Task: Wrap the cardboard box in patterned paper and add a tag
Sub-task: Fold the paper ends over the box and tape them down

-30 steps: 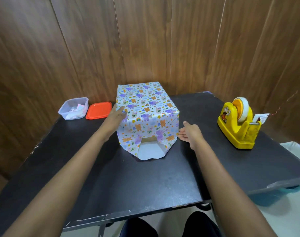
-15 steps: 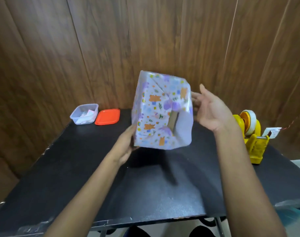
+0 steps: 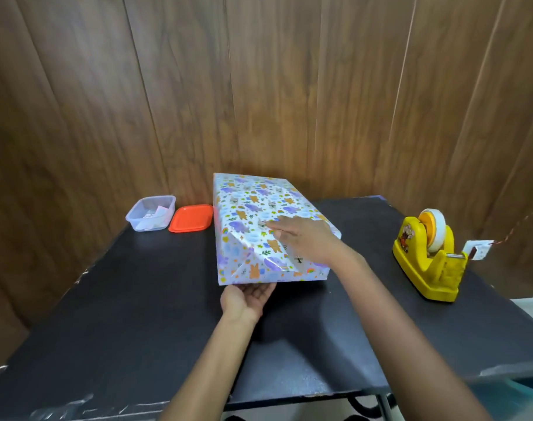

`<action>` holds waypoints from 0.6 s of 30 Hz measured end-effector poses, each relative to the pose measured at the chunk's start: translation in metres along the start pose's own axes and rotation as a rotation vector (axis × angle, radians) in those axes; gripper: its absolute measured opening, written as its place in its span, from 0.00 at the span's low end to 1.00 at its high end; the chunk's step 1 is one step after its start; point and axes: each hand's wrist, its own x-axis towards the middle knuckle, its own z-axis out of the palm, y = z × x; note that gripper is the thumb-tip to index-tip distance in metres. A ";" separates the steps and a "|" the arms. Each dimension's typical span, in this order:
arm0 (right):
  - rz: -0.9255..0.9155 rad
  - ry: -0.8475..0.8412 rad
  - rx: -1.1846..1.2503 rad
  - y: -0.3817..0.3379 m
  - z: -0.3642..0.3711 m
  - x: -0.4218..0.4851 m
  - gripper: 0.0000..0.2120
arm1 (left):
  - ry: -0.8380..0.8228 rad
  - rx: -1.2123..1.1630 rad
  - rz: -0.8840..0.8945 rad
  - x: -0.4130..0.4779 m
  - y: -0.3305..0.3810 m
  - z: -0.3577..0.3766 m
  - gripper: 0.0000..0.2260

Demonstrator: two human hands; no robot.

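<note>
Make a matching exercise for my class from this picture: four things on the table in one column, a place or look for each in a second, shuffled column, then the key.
Column A
1. wrapped box
2. orange lid
3. clear tub
4. tape dispenser

Column B
a. furthest left of the four
b. yellow, on the right side of the table
c. patterned, with the right hand resting on top
d. lying flat between the clear tub and the wrapped box

Pairs: 1-c, 2-d, 3-a, 4-b
</note>
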 end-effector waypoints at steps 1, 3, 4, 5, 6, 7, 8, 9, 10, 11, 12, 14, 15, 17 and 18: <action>0.018 -0.038 0.004 0.001 0.003 0.001 0.17 | 0.018 0.014 -0.023 -0.002 0.001 -0.005 0.14; 0.053 -0.093 -0.013 0.004 0.003 0.004 0.17 | 0.025 0.021 -0.095 -0.009 0.001 -0.010 0.16; 0.056 -0.122 -0.056 0.005 0.003 0.006 0.18 | 0.028 0.033 -0.125 -0.013 0.001 -0.013 0.18; 0.059 -0.151 -0.107 0.004 0.002 0.005 0.18 | 0.025 0.059 -0.138 -0.018 0.002 -0.016 0.18; 0.056 -0.169 -0.124 0.004 0.002 0.006 0.17 | 0.011 0.084 -0.138 -0.023 0.003 -0.020 0.18; 0.065 -0.169 -0.103 0.003 0.002 0.005 0.17 | -0.015 0.098 -0.118 -0.028 0.005 -0.021 0.17; 0.087 -0.140 -0.044 0.003 0.002 0.004 0.17 | -0.037 0.124 -0.071 -0.031 0.010 -0.021 0.16; 0.124 -0.070 0.023 0.003 0.003 0.003 0.16 | -0.052 0.172 0.000 -0.035 0.017 -0.019 0.14; 0.165 0.044 0.058 0.005 0.003 0.003 0.15 | -0.050 0.253 0.084 -0.038 0.024 -0.015 0.15; 0.213 0.194 0.017 0.005 0.003 0.001 0.14 | -0.038 0.350 0.170 -0.042 0.033 -0.010 0.16; 0.272 0.357 -0.034 0.009 0.004 0.000 0.12 | -0.024 0.452 0.246 -0.044 0.040 -0.004 0.17; 0.447 0.629 0.027 0.015 0.003 -0.007 0.12 | 0.005 0.618 0.332 -0.046 0.049 0.007 0.19; 0.564 0.683 0.137 0.019 0.002 -0.011 0.15 | 0.020 0.670 0.343 -0.045 0.052 0.011 0.17; 0.751 0.561 0.383 0.029 0.000 -0.019 0.22 | 0.052 0.695 0.326 -0.040 0.053 0.018 0.13; 0.772 0.464 0.580 0.033 -0.001 -0.022 0.23 | 0.070 0.662 0.314 -0.037 0.052 0.021 0.10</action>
